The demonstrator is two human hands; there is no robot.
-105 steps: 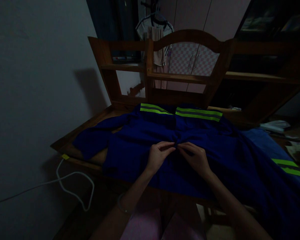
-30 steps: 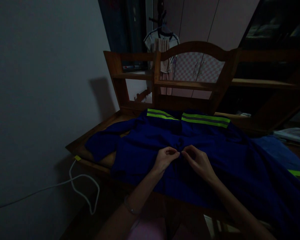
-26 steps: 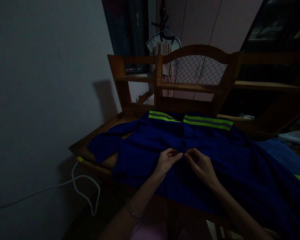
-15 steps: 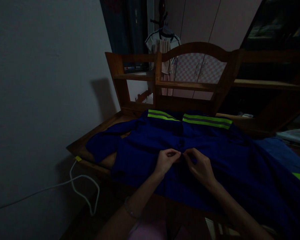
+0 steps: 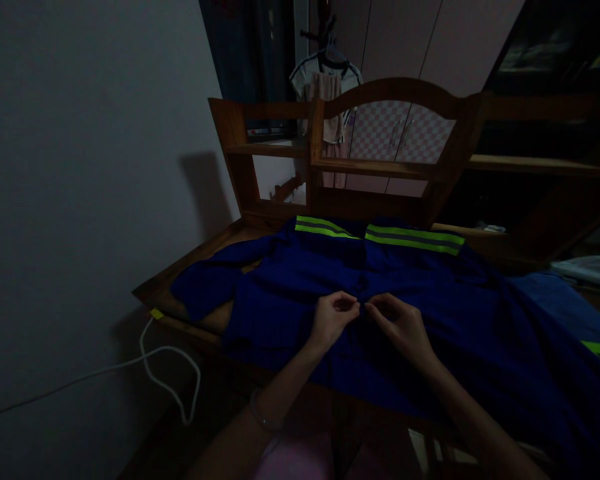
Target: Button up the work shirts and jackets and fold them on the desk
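A dark blue work jacket (image 5: 290,287) with yellow-green reflective strips lies spread on a wooden desk (image 5: 220,325). Over the middle of its front, my left hand (image 5: 331,320) is closed in a pinch, thumb against forefinger, at the front edge of the cloth. Just to the right, my right hand (image 5: 397,325) pinches the same front edge from the other side. The two sets of fingertips nearly meet, with a narrow gap between them. Dim light hides the small detail at the fingertips.
A wooden shelf unit (image 5: 375,167) rises behind the jacket. Blue cloth (image 5: 560,303) lies at the right. A white cable (image 5: 173,350) loops off the desk's left corner beside the wall (image 5: 80,200). Clothes (image 5: 325,87) hang on a stand behind.
Both hands stay at the jacket's front, with only slight shifts of the fingers. The fingertips of both hands sit slightly higher and a touch to the left. The jacket lies as before.
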